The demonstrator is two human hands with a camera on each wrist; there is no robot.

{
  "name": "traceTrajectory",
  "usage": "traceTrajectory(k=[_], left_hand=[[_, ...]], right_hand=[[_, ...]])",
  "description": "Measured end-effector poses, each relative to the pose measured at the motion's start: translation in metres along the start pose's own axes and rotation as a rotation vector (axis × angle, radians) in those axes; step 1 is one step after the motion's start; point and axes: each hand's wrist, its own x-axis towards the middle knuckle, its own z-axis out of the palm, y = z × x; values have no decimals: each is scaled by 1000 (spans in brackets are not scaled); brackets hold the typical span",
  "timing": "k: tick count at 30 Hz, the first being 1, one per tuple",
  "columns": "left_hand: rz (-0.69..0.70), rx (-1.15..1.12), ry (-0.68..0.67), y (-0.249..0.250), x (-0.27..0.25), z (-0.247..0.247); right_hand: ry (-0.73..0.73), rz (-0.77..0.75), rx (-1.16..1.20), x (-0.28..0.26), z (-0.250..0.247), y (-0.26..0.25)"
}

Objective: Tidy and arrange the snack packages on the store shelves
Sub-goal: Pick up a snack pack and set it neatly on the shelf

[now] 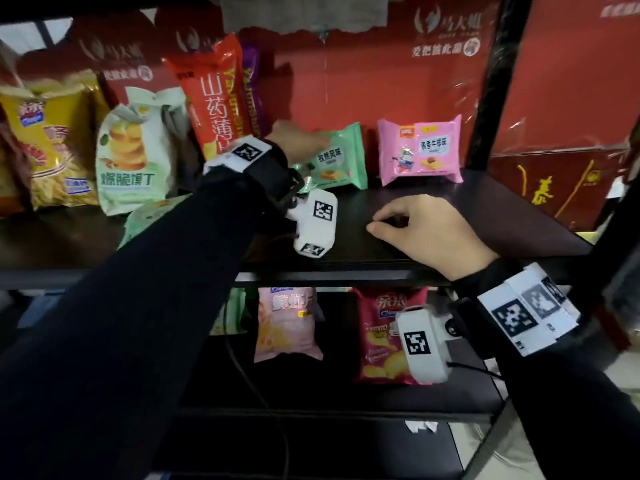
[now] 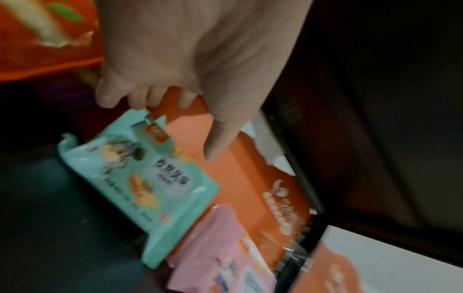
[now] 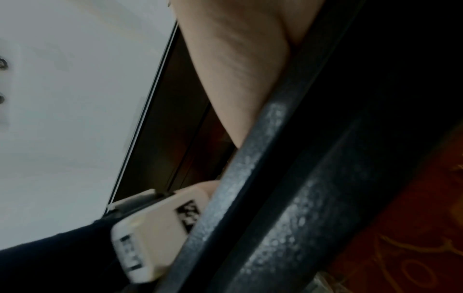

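Note:
A green snack packet (image 1: 337,164) stands upright at the back of the dark upper shelf (image 1: 485,209), with a pink snack packet (image 1: 420,150) upright to its right. My left hand (image 1: 301,140) reaches over the green packet's top left corner. In the blurred left wrist view its fingers (image 2: 140,99) curl onto the top edge of the green packet (image 2: 140,178), while the thumb stands away from it; the pink packet (image 2: 215,247) lies beside it. My right hand (image 1: 422,230) rests on the bare shelf near its front edge, fingers loosely curled, holding nothing. The right wrist view shows only that hand's heel (image 3: 238,69).
Left of my left hand stand a tall orange-red bag (image 1: 214,95), a purple bag (image 1: 251,88), a pale green bag (image 1: 135,150) and a yellow bag (image 1: 48,143). Red boxes (image 1: 381,81) back the shelf. A black post (image 1: 491,81) is at the right. Pink (image 1: 287,323) and red (image 1: 377,334) bags are below.

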Motion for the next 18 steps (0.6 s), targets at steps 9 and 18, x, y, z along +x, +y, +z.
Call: traceTrajectory(k=[9, 18], left_hand=[[-189, 69, -103, -38, 47, 9], [-175, 111, -126, -43, 51, 3]], right_hand=[[40, 16, 0, -3, 3, -1], [50, 0, -35, -3, 5, -3]])
